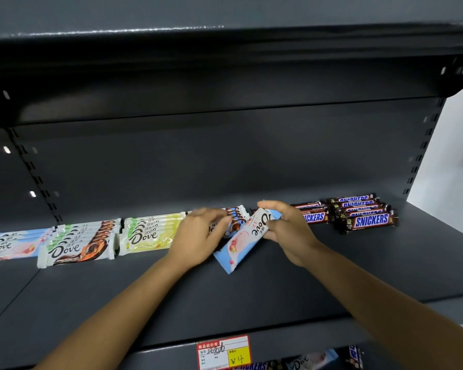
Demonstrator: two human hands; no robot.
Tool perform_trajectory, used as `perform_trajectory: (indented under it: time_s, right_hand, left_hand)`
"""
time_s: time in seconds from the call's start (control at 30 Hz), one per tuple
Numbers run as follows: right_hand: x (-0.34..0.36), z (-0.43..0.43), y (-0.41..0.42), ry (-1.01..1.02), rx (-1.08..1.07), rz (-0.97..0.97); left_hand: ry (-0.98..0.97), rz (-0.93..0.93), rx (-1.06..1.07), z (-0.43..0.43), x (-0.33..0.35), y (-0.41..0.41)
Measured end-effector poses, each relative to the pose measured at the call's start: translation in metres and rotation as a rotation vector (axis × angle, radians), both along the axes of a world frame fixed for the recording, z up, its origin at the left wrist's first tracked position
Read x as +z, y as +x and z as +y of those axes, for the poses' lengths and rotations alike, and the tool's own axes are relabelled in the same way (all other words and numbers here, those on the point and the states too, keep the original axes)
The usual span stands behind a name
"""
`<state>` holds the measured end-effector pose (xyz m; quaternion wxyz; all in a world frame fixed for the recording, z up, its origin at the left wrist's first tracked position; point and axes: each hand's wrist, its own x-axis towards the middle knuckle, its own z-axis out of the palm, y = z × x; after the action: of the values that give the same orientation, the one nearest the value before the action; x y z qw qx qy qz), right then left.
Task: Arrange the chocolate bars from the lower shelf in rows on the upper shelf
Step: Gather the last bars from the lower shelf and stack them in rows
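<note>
Our right hand (289,231) pinches the far end of a pink Dove bar (239,245), whose long axis slants near-left down onto the upper shelf (292,295). Our left hand (199,235) lies on the middle stack (237,217) just left of it, too blurred to tell its grip.
</note>
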<state>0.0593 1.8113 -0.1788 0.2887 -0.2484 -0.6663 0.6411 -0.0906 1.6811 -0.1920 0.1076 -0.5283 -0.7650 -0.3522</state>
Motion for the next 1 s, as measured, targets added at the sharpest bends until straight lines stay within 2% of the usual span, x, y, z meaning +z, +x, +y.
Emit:
perform_trajectory:
  time_s: [0.07, 0.13, 0.37, 0.53, 0.6, 0.7, 0.8, 1.0]
  right_hand:
    - [0.001, -0.006, -0.001, 0.011, 0.059, 0.057]
    - [0.002, -0.015, -0.003, 0.062, 0.103, 0.094]
    - [0.004, -0.035, -0.008, 0.158, 0.08, 0.089]
    - [0.005, -0.057, -0.014, 0.282, 0.292, 0.075]
    - [0.002, -0.067, -0.018, 0.434, 0.346, 0.025]
    - [-0.001, -0.085, -0.032, 0.699, 0.356, -0.027]
    - [-0.001, -0.106, -0.051, 0.87, 0.361, -0.084]
    - [0.0, -0.157, -0.115, 0.788, 0.303, -0.062]
  left_hand:
    - [-0.073, -0.333, -0.098, -0.002, 0.009, 0.021]
    - [-0.083, -0.552, -0.134, -0.004, 0.012, 0.034]
    - [0.025, -0.751, -0.064, -0.031, 0.006, 0.046]
    - [0.129, -0.904, -0.052, -0.065, 0.016, 0.042]
    - [0.114, -0.98, -0.075, -0.082, 0.021, 0.038]
    - [0.061, -0.992, -0.084, -0.106, 0.023, 0.025]
    - [0.059, -0.937, -0.032, -0.131, 0.025, 0.005]
    - [0.056, -0.798, 0.047, -0.179, 0.025, -0.053]
